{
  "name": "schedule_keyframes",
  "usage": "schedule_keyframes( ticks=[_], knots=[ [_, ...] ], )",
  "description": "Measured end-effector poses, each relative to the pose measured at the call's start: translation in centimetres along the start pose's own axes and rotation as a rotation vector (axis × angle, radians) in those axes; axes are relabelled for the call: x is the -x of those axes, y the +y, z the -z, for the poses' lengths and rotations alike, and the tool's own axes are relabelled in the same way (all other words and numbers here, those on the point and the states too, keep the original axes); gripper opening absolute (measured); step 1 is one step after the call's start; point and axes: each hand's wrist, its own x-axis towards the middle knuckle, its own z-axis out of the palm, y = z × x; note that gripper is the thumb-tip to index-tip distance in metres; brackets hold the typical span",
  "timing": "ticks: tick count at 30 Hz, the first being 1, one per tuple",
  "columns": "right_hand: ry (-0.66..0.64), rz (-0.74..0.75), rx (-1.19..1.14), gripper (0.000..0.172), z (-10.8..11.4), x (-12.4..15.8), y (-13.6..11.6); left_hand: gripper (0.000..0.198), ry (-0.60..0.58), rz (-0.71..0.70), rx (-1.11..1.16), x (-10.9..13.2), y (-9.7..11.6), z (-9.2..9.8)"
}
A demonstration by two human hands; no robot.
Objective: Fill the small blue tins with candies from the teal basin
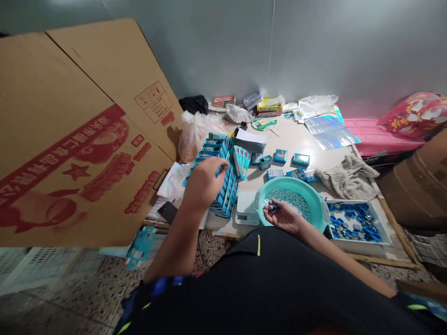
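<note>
The left hand [204, 184] arches half open over a double row of teal cardboard boxes [223, 197], its fingertips [220, 164] at their upper end, though whether it has hold of one is hidden. The right hand [281, 217] curls nearly shut, pinching a small blue piece [274, 208] low over pale granules [291, 202] in a teal plastic basin [289, 184]. Held this low, any slip falls back into the basin. A digital scale [246, 216] sits just beside it, and a white tray [363, 249] holds blue-and-silver discs [354, 223].
</note>
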Motion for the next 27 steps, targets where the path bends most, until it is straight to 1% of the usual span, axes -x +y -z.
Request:
schedule_keyframes(
  ticks=[2, 4, 6, 7, 9, 11, 14, 17, 19, 23, 25, 27],
  knots=[
    [-0.011, -0.001, 0.007, 0.024, 0.2, -0.2, 0.0, 0.019, 0.002, 0.036, -0.102, -3.1, -1.9, 0.8],
    [-0.015, -0.013, 0.02, 0.025, 0.2, -0.3, 0.1, 0.019, -0.008, 0.075, -0.143, -6.0, -4.1, 0.6],
    [-0.021, -0.033, 0.034, 0.025, 0.2, -0.3, 0.2, 0.013, -0.111, 0.105, -0.124, -8.2, -6.4, -0.1],
    [-0.026, -0.043, 0.039, 0.025, 0.2, -0.3, 0.3, 0.013, -0.174, 0.106, -0.111, -8.9, -7.4, -0.5],
    [-0.042, -0.054, 0.044, 0.025, 0.3, -0.1, 0.3, 0.018, -0.27, 0.067, -0.09, -9.5, -9.1, -1.0],
    [-0.056, -0.049, 0.043, 0.024, 0.5, 0.0, 0.2, 0.026, -0.294, 0.006, -0.078, -9.2, -10.0, -1.3],
    [-0.065, -0.033, 0.038, 0.022, 0.9, 0.1, -0.1, 0.037, -0.278, -0.028, -0.109, -7.6, -9.9, -1.4],
    [-0.067, -0.023, 0.039, 0.021, 1.1, -0.1, -0.2, 0.045, -0.284, 0.002, -0.24, -6.2, -8.8, -1.5],
    [-0.062, -0.022, 0.05, 0.021, 1.0, -0.4, -0.1, 0.048, -0.302, 0.005, -0.309, -5.9, -8.0, -1.7],
    [-0.049, -0.018, 0.089, 0.026, 0.4, -0.2, 0.5, 0.045, -0.307, 0.034, -0.399, -6.8, -6.8, -2.5],
    [-0.057, 0.001, 0.106, 0.027, 0.1, 0.3, 0.8, 0.045, -0.308, 0.06, -0.453, -7.5, -6.2, -2.8],
    [-0.07, 0.03, 0.121, 0.027, 0.0, 1.0, 0.9, 0.042, -0.301, 0.091, -0.464, -7.8, -5.1, -2.8]
  ],
)
